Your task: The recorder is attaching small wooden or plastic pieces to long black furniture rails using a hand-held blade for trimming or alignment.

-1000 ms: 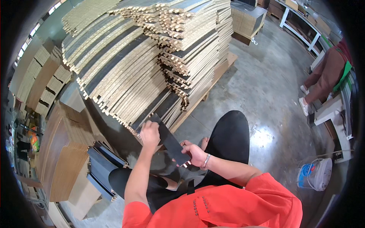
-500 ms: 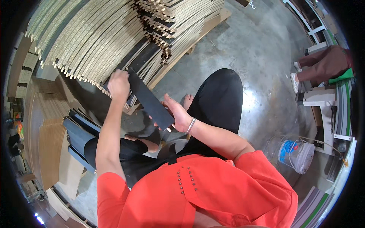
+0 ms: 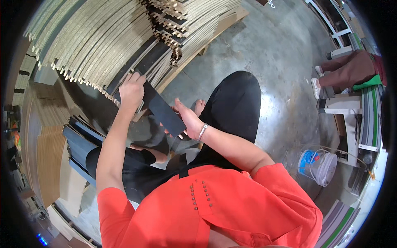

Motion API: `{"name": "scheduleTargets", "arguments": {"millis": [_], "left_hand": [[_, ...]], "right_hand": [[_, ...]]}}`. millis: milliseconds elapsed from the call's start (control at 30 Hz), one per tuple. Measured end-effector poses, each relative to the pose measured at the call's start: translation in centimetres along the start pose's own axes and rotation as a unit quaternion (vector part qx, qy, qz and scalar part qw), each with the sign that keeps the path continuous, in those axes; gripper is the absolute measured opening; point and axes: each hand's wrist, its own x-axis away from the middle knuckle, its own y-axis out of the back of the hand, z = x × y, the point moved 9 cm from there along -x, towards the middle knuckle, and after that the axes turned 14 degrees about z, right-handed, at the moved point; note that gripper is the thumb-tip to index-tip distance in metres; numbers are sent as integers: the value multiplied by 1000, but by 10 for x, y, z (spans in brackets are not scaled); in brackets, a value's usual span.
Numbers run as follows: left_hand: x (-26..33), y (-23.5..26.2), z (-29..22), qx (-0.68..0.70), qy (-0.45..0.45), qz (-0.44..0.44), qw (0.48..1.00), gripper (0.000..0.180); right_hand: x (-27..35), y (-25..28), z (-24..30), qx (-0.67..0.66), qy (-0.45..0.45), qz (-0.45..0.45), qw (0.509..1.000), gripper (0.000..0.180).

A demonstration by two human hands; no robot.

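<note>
A narrow black board (image 3: 162, 110) slants between my two hands, over the gap between my knees. My right hand (image 3: 189, 122), with a silver bracelet at the wrist, grips its near end: the thumb is on the right side and fingertips show from beneath at the left edge. Pale dowel pegs (image 3: 180, 135) stick out of that near end. My left hand (image 3: 132, 91) is closed at the board's far end, its fingers curled on the left edge; whether it also holds something small is hidden.
Stacked panels (image 3: 95, 45) with protruding dowels fill the upper left, on a wooden pallet (image 3: 198, 51). Dark boards (image 3: 80, 142) lean by my left knee, beside stacked brown sheets (image 3: 49, 157). A clear bucket (image 3: 320, 167) stands at right. Another person's legs (image 3: 345, 72) show beyond, near a machine frame (image 3: 343, 105).
My left hand's fingers have come further over the board's far end. The board and my right hand have shifted slightly up and left in view, with the whole scene drifting left.
</note>
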Motion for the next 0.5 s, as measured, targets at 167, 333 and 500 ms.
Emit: {"name": "scheduleTargets", "arguments": {"millis": [167,333,500], "left_hand": [[-18,-4,64,-39,127,18,991,12],[36,50,27,107,92,-29,990,6],[98,129,-22,194,49,-128,971,15]], "right_hand": [[-3,3,3,42,12,-27,999,36],[-1,-10,0,140,12,6,990,27],[-40,-52,-11,233,-7,41,972,14]]}}
